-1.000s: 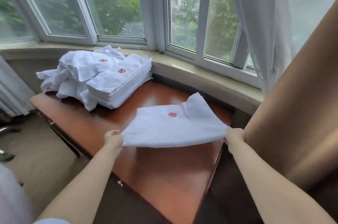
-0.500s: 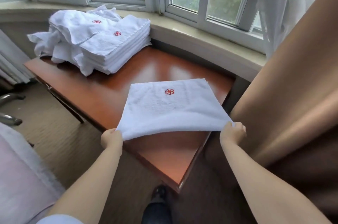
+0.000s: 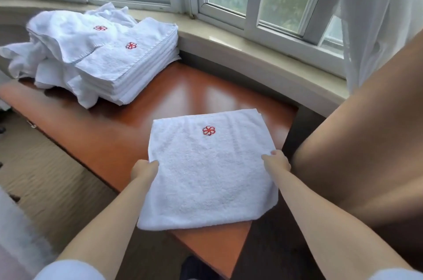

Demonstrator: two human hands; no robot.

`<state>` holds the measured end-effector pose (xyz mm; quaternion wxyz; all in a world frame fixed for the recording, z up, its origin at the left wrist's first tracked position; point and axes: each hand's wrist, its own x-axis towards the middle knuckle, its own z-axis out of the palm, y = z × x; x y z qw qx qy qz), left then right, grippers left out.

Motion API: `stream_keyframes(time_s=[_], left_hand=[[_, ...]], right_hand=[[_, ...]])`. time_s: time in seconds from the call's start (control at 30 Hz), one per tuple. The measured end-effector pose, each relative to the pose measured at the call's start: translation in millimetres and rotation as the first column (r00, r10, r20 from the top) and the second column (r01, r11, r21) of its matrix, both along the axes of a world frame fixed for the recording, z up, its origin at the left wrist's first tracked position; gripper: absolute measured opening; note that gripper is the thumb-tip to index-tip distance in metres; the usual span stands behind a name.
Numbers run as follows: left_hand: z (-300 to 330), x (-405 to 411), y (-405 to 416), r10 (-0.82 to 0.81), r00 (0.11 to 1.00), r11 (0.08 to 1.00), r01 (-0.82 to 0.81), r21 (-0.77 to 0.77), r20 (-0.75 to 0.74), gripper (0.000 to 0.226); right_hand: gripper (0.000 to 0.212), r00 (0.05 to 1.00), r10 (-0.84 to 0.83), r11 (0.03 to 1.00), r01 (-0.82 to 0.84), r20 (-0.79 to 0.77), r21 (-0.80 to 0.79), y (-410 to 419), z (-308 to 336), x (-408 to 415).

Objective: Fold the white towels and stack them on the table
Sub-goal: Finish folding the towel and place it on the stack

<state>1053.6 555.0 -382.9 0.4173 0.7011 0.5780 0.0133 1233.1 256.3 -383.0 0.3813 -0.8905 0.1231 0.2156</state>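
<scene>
Towel now lowered flat onto table near corner, left hand and right hand fingers pinching its side edges; align edges squarely before folding, then stack.

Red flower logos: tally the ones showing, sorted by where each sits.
On the towel held by the left hand and right hand: 1
On the folded stack: 1
On the loose pile: 1
Total: 3
</scene>
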Motion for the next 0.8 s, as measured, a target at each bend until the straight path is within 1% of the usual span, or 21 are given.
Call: stream_keyframes(time_s=[0.13,0.2,0.23,0.3,0.4,0.43,0.47,0.53,0.57,0.6,0.63,0.67,0.7,0.73,0.77,0.8], left_hand=[[0,47,30,-0.020,1.000,0.999,0.019,0.029,0.019,0.020],[2,65,39,-0.020,0.998,0.999,0.017,0.047,0.067,0.012],[-3,82,51,-0.012,0.997,0.999,0.009,0.038,0.076,0.013],[-4,97,59,0.006,0.996,1.000,-0.008,0.023,0.091,0.026],[-9,116,74,0.036,0.994,0.998,-0.040,0.041,0.100,0.016],[-11,120,78,0.021,0.994,0.998,-0.028,0.056,0.111,0.012],[-12,124,80,0.006,0.991,0.998,-0.015,0.065,0.130,0.013],[-14,130,84,-0.010,0.982,0.998,-0.001,0.060,0.186,0.034],[-14,133,84,-0.008,0.977,0.999,-0.001,0.041,0.215,0.046],[-12,136,83,0.000,0.970,1.000,-0.004,0.016,0.244,0.056],[-9,138,82,0.018,0.959,1.000,-0.013,-0.018,0.282,0.062],[-6,141,81,0.043,0.941,0.998,-0.026,-0.057,0.335,0.063],[-2,142,80,0.061,0.918,0.995,-0.024,-0.099,0.392,0.058],[1,142,81,0.037,0.906,0.992,0.018,-0.126,0.423,0.049],[2,140,81,-0.043,0.909,0.985,0.108,-0.133,0.415,0.038],[3,136,80,-0.167,0.911,0.964,0.232,-0.133,0.378,0.029]], right_hand=[[0.051,0.999,-0.006,1.000,0.006,0.038,-0.008,32,-1,41],[0.052,0.999,-0.012,0.999,0.013,0.051,-0.034,42,-2,55],[0.052,0.998,-0.026,0.997,0.030,0.055,-0.065,54,-6,71],[0.053,0.997,-0.022,0.994,0.030,0.080,-0.104,64,-9,84],[0.054,0.995,-0.026,0.992,0.038,0.098,-0.117,79,-14,108],[0.054,0.994,-0.032,0.991,0.045,0.103,-0.124,84,-15,113],[0.054,0.994,-0.035,0.989,0.050,0.103,-0.138,88,-15,117],[0.051,0.998,-0.040,0.983,0.049,0.055,-0.179,92,-15,123],[0.045,0.999,-0.043,0.982,0.044,0.012,-0.185,93,-14,124],[0.033,0.999,-0.032,0.983,0.029,-0.013,-0.182,94,-12,125],[0.019,1.000,-0.013,0.986,0.012,-0.003,-0.167,96,-10,124],[0.011,0.998,0.017,0.992,-0.009,0.059,-0.122,97,-9,123],[0.011,0.990,0.031,0.999,-0.025,0.135,-0.044,98,-8,121],[0.011,0.985,0.029,0.997,-0.040,0.169,0.063,98,-5,116],[0.013,0.987,0.030,0.983,-0.058,0.159,0.175,99,1,110],[0.015,0.992,0.052,0.955,-0.082,0.111,0.285,100,5,104]])
